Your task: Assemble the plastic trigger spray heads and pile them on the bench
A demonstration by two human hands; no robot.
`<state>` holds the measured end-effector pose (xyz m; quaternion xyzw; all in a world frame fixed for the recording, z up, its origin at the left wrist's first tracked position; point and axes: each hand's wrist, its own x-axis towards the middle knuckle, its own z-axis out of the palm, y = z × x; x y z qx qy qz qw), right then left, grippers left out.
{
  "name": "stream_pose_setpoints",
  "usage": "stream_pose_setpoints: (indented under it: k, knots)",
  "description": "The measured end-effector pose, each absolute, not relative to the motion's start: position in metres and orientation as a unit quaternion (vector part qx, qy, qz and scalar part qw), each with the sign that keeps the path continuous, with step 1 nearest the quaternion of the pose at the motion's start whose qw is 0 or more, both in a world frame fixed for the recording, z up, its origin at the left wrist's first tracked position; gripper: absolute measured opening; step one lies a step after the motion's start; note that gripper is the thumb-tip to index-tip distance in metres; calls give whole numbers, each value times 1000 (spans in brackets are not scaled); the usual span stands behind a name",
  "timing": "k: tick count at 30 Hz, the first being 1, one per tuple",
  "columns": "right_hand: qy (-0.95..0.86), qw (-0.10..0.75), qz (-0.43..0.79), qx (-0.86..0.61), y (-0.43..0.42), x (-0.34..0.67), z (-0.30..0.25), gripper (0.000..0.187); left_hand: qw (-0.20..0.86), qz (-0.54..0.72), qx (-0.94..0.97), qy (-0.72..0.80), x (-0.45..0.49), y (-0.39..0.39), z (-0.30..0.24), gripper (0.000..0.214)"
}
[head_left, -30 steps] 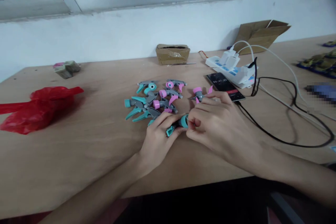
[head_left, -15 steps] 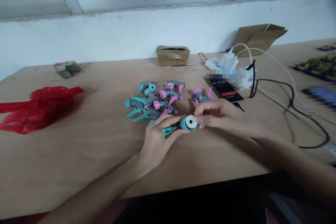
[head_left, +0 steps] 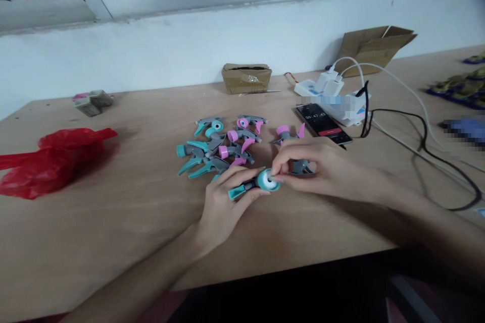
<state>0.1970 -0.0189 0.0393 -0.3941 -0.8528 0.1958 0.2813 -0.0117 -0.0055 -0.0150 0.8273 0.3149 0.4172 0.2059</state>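
My left hand [head_left: 223, 202] is closed around a teal and grey trigger spray head [head_left: 242, 189], its round cap opening tilted up towards me. A white ring-shaped washer [head_left: 267, 184] sits in the teal cap. With thumb and forefinger pinched together, my right hand [head_left: 314, 164] touches the washer at the cap's mouth; its fingertips partly cover the middle. Beyond my hands lie several more spray heads, teal ones [head_left: 195, 151] on the left and pink ones [head_left: 244, 136] on the right. Another pink spray head [head_left: 284, 132] rests behind my right hand, partly hidden.
A red plastic bag [head_left: 56, 161] lies at the left, with small grey-green blocks [head_left: 93, 103] behind it. Along the wall stand a small cardboard box [head_left: 247, 79] and an opened carton [head_left: 373, 50]. A phone [head_left: 322, 123], power strip [head_left: 305, 88] and cables [head_left: 420, 126] occupy the right.
My right fingertips have moved from the washer's right edge onto its middle. The washer now appears to sit lower inside the teal cap. My left hand keeps its hold.
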Motion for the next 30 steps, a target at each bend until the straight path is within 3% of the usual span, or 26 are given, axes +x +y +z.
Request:
stream_pose_setpoints:
  k: [9,20,30]
  knots:
    - [-904,187,1,-385,-28,193,56,11,207,400,834,320,-13,-5,-15,23]
    - [-887,227,47,-400,-24,194,40,8,222,377,825,357,-15,-7,-19,22]
    - [-803,345,77,-480,-39,181,30,11,119,412,841,330,-14,-10,-15,25]
